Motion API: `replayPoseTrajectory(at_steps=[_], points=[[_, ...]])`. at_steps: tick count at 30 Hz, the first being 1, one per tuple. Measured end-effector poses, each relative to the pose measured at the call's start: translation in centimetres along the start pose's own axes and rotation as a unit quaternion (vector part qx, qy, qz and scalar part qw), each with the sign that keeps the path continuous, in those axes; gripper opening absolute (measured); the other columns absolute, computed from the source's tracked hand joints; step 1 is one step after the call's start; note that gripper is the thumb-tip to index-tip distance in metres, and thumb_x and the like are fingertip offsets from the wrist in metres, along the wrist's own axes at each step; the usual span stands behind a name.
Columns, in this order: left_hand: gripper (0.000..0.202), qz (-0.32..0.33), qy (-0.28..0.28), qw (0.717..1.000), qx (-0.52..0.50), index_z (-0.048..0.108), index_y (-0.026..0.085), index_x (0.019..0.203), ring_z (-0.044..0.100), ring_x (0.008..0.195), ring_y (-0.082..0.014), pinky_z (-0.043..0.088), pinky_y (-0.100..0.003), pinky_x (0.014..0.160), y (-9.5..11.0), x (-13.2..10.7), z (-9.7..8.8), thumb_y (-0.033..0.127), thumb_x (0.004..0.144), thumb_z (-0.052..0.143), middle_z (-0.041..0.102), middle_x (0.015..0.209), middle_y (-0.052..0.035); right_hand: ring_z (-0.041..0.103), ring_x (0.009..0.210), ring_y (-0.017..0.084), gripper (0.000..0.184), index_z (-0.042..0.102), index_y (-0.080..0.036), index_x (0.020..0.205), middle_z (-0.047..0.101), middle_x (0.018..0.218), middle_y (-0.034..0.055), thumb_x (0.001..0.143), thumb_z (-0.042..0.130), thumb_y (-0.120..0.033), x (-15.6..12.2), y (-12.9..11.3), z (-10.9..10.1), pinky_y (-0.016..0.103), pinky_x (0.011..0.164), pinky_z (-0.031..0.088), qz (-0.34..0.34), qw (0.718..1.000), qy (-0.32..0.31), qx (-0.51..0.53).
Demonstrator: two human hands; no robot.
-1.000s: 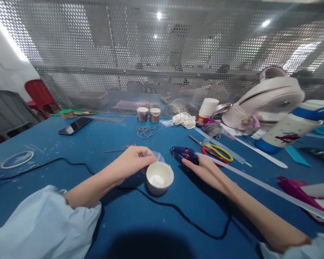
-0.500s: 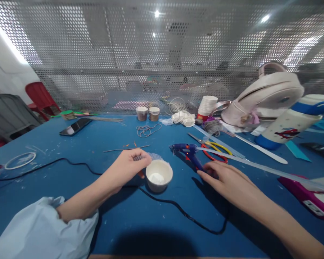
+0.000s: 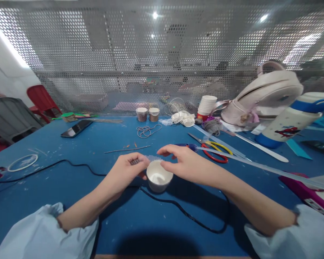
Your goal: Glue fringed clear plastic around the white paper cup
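Observation:
A small white paper cup (image 3: 158,180) stands upright on the blue table in front of me. A sheer, pleated ribbon (image 3: 154,157) shows behind its far left rim. Thumb and fingers of my left hand (image 3: 129,169) are closed on that ribbon at the cup's left side, partly hiding it. My right hand (image 3: 185,163) reaches over the cup's right rim, thumb and fingers apart and holding nothing. Beyond that hand lies a blue glue gun (image 3: 189,146), mostly covered by it, with a long clear glue stick (image 3: 232,157) sticking out of its back.
A black cord (image 3: 175,205) runs across the table past the cup. Scissors (image 3: 216,151) lie right of the glue gun. Farther off are a phone (image 3: 77,128), grey cord (image 3: 148,131), two small tubs (image 3: 148,114), stacked cups (image 3: 207,106), a bag (image 3: 267,97) and a bottle (image 3: 288,122).
My right hand has let go of the glue gun, leaving it on the table, and moved left to the cup's rim. My left hand stays at the cup's left side.

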State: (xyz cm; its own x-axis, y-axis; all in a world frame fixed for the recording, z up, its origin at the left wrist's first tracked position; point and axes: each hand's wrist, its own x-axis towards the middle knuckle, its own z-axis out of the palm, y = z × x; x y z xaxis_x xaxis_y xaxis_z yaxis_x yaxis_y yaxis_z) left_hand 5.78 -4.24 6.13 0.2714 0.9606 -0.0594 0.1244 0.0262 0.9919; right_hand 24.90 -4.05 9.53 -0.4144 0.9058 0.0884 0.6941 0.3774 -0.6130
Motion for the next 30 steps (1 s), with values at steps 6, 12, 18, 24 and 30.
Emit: replayPoseTrajectory(at_steps=[6, 12, 18, 24, 30], points=[[0.011, -0.012, 0.006, 1.000, -0.002, 0.063, 0.015, 0.069, 0.055, 0.063, -0.0114, 0.047, -0.023, 0.063, -0.1, 0.0, 0.1, 0.024, 0.072, 0.060, 0.062, 0.072, -0.0008, 0.062, 0.085, 0.019, 0.027, 0.068, -0.013, 0.098, 0.070, 0.097, 0.0069, 0.078, 0.051, -0.018, 1.9, 0.6, 0.1, 0.027, 0.072, 0.045, -0.035, 0.995, -0.094, -0.018], [0.010, -0.008, 0.009, 1.000, -0.006, 0.064, 0.014, 0.069, 0.056, 0.062, -0.0111, 0.048, -0.023, 0.064, -0.2, 0.0, 0.0, 0.023, 0.072, 0.060, 0.062, 0.072, -0.0007, 0.060, 0.073, 0.016, 0.022, 0.070, -0.013, 0.088, 0.071, 0.084, 0.0044, 0.077, 0.051, -0.016, 2.7, 0.5, 0.2, 0.024, 0.061, 0.040, -0.054, 0.990, -0.118, -0.059], [0.013, -0.007, 0.015, 1.000, 0.001, 0.064, 0.014, 0.072, 0.057, 0.063, -0.0119, 0.050, -0.025, 0.062, -0.1, -0.3, -0.1, 0.027, 0.073, 0.060, 0.064, 0.080, -0.0033, 0.058, 0.072, 0.015, 0.021, 0.068, -0.015, 0.085, 0.070, 0.083, 0.0038, 0.073, 0.052, -0.011, 2.6, 0.5, 0.2, 0.023, 0.060, 0.037, -0.063, 0.987, -0.123, -0.085], [0.016, -0.021, 0.021, 1.000, 0.006, 0.063, 0.015, 0.070, 0.060, 0.067, -0.0142, 0.051, -0.025, 0.055, 0.3, -0.4, 0.1, 0.031, 0.072, 0.062, 0.065, 0.083, -0.0044, 0.057, 0.069, 0.015, 0.017, 0.063, -0.017, 0.078, 0.067, 0.078, 0.0037, 0.074, 0.049, -0.008, 2.1, 0.1, 0.8, 0.023, 0.056, 0.032, -0.038, 0.985, -0.089, -0.145], [0.020, -0.015, 0.038, 0.999, -0.004, 0.063, 0.013, 0.063, 0.058, 0.060, -0.0079, 0.054, -0.022, 0.052, 0.4, -0.5, 0.3, 0.031, 0.071, 0.065, 0.063, 0.110, -0.0061, 0.059, 0.078, 0.019, 0.016, 0.058, -0.016, 0.081, 0.066, 0.084, 0.0079, 0.076, 0.046, -0.008, 1.9, -0.1, 2.0, 0.027, 0.060, 0.031, -0.038, 0.974, -0.042, -0.220]])
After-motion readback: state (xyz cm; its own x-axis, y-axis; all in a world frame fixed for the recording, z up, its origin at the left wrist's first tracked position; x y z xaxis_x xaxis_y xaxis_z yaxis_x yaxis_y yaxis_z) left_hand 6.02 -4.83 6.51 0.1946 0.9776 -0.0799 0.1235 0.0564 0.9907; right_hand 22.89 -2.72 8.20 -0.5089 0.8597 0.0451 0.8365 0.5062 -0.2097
